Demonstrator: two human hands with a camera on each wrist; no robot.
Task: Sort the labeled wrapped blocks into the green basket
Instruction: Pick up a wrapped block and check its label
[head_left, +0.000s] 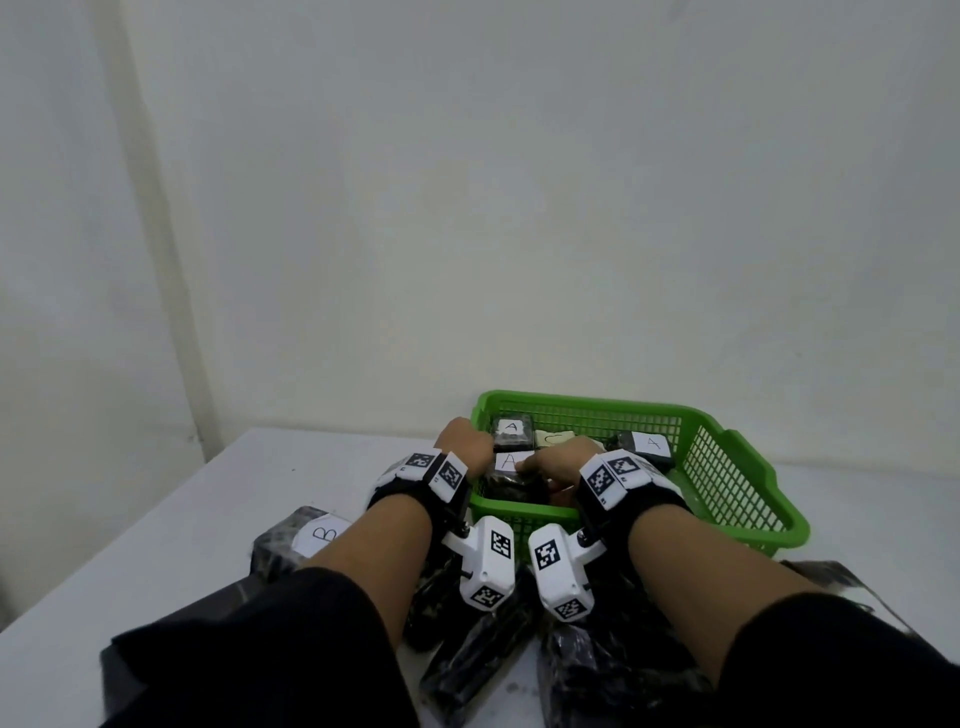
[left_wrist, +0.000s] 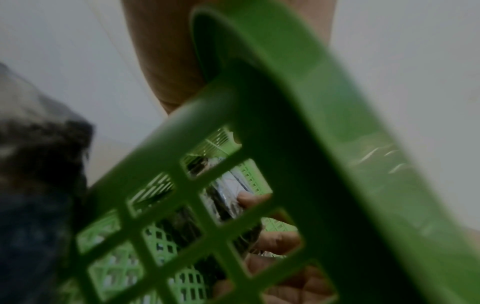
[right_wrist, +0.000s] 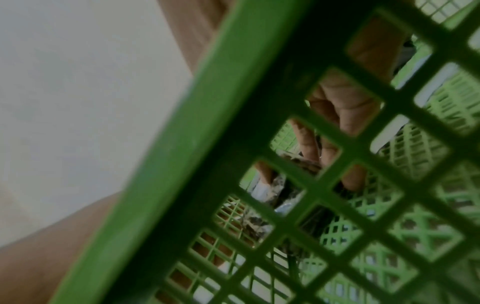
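Note:
The green basket (head_left: 727, 483) stands on the white table, and both my hands reach over its near rim. Between them they hold a black wrapped block labelled A (head_left: 508, 461) just inside the near left corner. My left hand (head_left: 475, 452) curls over the block's left end. From the right, my right hand (head_left: 535, 465) has its fingers on the block's top. Both wrist views look through the basket (left_wrist: 285, 102) (right_wrist: 182, 164) mesh. The right wrist view shows fingers (right_wrist: 345, 107) reaching down onto the block (right_wrist: 280, 191).
Two more A blocks (head_left: 511, 428) (head_left: 652, 443) and a C block (head_left: 553, 439) lie in the basket. A block labelled B (head_left: 311, 535) lies on the table at left. Several unlabelled-side black blocks (head_left: 467, 670) lie under my forearms. A wall rises close behind the basket.

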